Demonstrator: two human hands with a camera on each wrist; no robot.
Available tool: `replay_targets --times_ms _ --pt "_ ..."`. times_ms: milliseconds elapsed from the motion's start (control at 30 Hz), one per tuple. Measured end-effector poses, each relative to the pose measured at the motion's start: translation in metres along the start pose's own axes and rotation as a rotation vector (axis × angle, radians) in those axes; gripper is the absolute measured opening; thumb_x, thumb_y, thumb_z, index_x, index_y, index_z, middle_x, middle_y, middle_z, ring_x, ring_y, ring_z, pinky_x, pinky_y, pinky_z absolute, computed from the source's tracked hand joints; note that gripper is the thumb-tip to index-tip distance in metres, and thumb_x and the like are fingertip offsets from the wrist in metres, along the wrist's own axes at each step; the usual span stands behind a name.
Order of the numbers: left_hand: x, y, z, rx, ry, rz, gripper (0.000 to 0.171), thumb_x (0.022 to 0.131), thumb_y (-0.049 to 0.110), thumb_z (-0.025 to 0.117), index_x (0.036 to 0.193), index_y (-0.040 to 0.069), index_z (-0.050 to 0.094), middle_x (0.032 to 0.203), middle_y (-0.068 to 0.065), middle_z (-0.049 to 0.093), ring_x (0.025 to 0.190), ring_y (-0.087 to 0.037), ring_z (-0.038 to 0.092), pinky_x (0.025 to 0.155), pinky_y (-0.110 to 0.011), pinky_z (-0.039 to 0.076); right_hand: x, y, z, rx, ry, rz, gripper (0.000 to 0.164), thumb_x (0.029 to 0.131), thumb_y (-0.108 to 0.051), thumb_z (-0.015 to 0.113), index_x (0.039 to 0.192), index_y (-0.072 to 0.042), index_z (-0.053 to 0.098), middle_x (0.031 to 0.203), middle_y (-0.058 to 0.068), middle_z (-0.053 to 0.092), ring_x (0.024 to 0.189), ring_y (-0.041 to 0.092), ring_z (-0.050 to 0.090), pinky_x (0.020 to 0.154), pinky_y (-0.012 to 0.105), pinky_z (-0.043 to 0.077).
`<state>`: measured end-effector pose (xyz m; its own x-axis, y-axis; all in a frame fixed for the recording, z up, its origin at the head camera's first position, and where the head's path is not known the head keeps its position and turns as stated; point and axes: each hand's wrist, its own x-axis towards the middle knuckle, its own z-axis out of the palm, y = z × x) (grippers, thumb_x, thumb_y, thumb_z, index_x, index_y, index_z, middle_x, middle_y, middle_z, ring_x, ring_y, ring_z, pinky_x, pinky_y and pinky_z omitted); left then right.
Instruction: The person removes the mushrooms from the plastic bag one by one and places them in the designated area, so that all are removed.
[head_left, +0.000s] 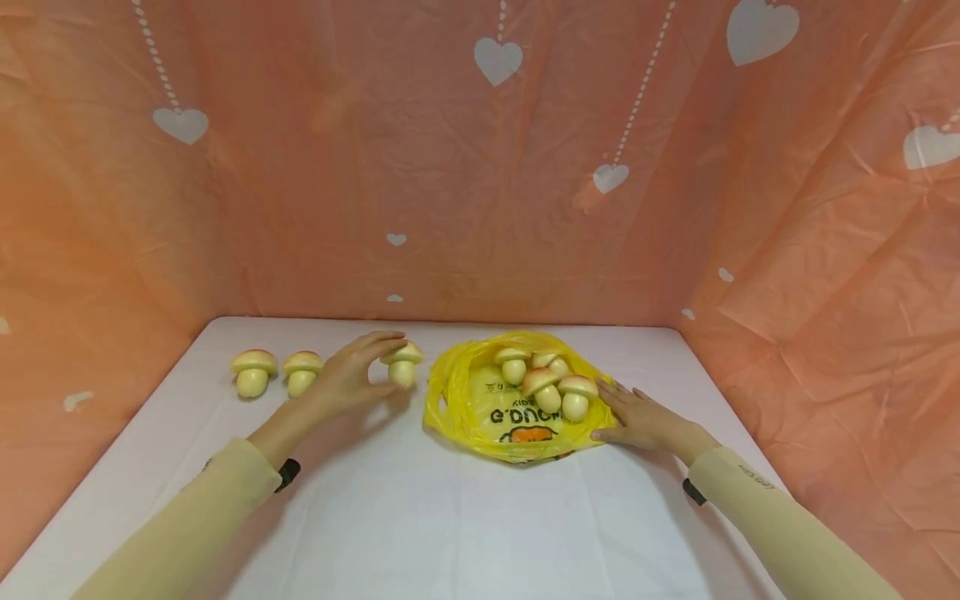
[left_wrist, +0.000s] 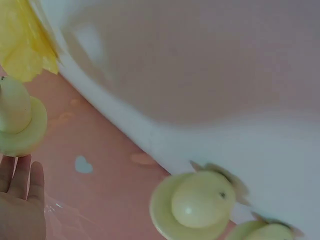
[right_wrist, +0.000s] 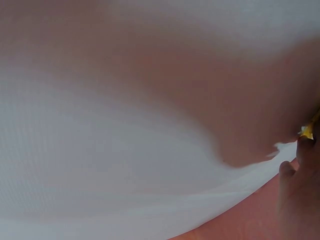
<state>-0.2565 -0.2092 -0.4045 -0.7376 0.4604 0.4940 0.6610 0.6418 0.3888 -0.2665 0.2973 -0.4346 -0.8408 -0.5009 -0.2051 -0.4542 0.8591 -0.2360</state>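
My left hand (head_left: 347,375) holds a toy mushroom (head_left: 403,367) between thumb and fingers, just left of a yellow plastic bag (head_left: 457,429). In the left wrist view, fingertips touch the cap of that mushroom (left_wrist: 17,120). The bag lies with its mouth open, and several mushrooms (head_left: 542,387) sit in its right part. With fingers spread and mostly straight, my right hand (head_left: 645,421) rests at the bag's right edge. The right wrist view catches only part of this hand (right_wrist: 302,200) and a scrap of yellow bag (right_wrist: 307,131).
Two more mushrooms, one at the far left (head_left: 253,372) and one beside it (head_left: 302,372), stand on the white tabletop (head_left: 450,533) behind my left forearm. An orange sheet with white hearts (head_left: 450,167) encloses the table at the back and sides.
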Motion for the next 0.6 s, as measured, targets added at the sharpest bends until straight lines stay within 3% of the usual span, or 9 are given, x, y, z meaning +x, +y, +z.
replay_targets --times_ms 267,600 --pt "-0.009 -0.011 -0.013 0.014 -0.031 -0.018 0.066 0.079 0.006 0.09 0.138 -0.001 0.063 0.144 -0.019 0.059 0.132 -0.042 0.055 0.107 -0.06 0.047 -0.001 0.0 0.0 0.002 -0.005 0.013 0.1 0.098 -0.062 0.06 0.162 0.005 0.023 0.169 0.026 0.019 0.154 0.051 0.015 0.124 0.067 0.012" --pt "-0.019 -0.026 -0.025 0.103 -0.049 -0.066 0.067 0.079 0.011 0.091 0.139 -0.001 0.063 0.142 -0.019 0.061 0.13 -0.044 0.057 0.105 -0.062 0.047 -0.001 -0.001 -0.001 0.002 0.003 0.0 0.099 0.098 -0.061 0.061 0.161 0.006 0.024 0.168 0.027 0.02 0.153 0.053 0.017 0.123 0.068 0.013"
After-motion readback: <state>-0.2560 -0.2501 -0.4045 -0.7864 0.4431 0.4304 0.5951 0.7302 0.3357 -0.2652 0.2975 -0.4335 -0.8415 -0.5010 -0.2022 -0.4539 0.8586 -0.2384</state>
